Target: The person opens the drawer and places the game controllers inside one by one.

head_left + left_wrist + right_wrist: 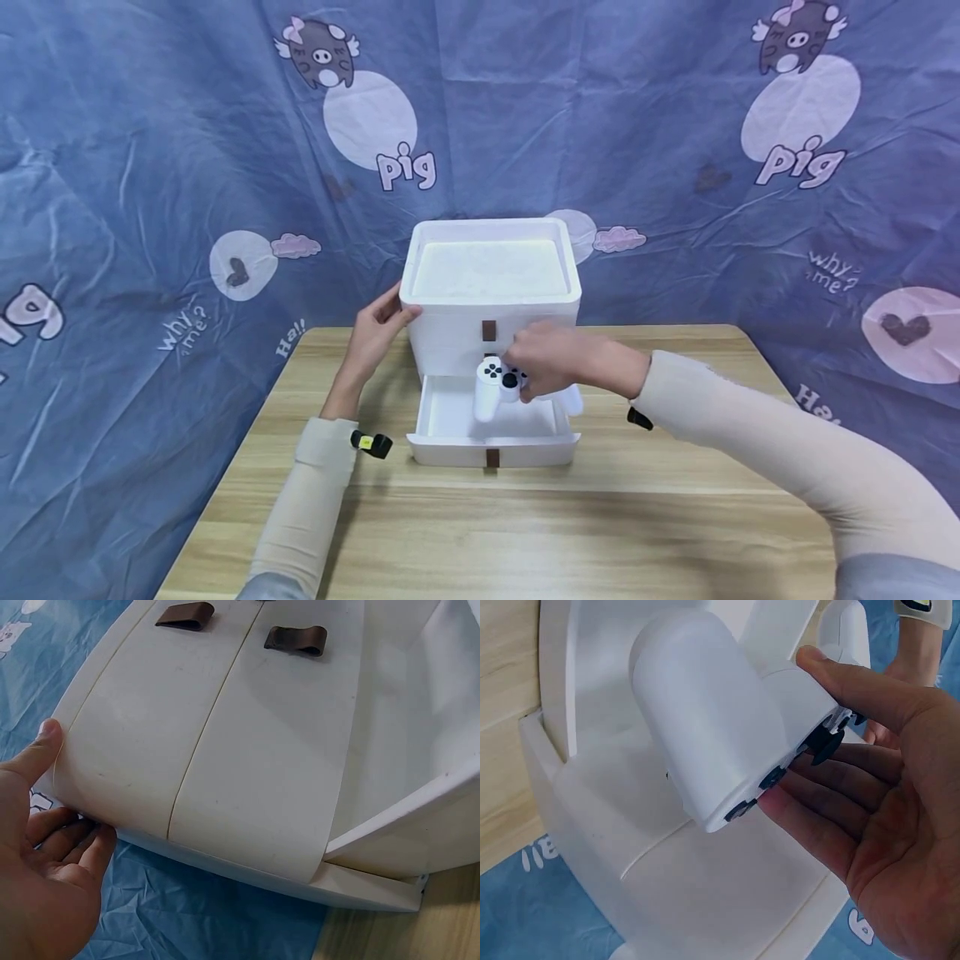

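A white drawer cabinet (450,333) stands on the table, its bottom drawer (450,452) pulled out toward me. My right hand (551,358) holds a white game controller (487,400) over that drawer. In the right wrist view, the thumb (855,686) lies on one side of the controller (705,712) and the fingers on the other, by its black sticks and buttons. At the cabinet's left front corner, my left hand (375,333) grips the upper edge. In the left wrist view, its thumb (45,746) touches the front edge while curled fingers touch the side.
Brown pull tabs (489,331) mark the drawer fronts. A raised rim (491,300) surrounds the cabinet's top. Wood-grain table (480,533) extends in front and to both sides. Behind hangs a blue printed cloth (510,108), close to the cabinet's back.
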`<state>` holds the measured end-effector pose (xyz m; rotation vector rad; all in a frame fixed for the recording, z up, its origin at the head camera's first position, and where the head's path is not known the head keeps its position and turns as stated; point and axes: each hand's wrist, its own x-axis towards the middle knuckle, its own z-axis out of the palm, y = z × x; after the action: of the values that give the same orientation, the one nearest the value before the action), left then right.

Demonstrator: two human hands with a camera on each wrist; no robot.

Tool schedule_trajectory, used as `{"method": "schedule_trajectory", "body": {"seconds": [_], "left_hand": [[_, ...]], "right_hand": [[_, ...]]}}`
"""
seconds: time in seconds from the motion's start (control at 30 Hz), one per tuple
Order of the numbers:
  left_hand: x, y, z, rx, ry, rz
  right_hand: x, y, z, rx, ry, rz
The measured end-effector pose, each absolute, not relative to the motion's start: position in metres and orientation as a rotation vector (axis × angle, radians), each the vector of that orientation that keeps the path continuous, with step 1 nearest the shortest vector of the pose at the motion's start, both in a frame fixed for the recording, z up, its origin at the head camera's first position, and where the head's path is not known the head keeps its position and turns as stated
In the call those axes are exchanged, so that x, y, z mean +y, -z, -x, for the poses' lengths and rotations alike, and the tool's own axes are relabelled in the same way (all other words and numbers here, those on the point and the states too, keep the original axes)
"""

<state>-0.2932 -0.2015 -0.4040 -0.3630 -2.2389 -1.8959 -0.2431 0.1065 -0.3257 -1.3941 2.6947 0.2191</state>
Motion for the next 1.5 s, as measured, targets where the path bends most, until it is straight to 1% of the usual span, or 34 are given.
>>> {"method": "schedule_trajectory", "body": {"seconds": [0.6,1.5], "left_hand": [[-0.201,0.405,0.294,-2.225,1.891,0.355],[-0.2,0.404,0.294,-2.214,1.886,0.373]], "right_hand": [[0.073,0.357,0.255,2.647,-0.287,1.352],[0.057,0.417,0.276,2.597,-0.213,1.199]]}}
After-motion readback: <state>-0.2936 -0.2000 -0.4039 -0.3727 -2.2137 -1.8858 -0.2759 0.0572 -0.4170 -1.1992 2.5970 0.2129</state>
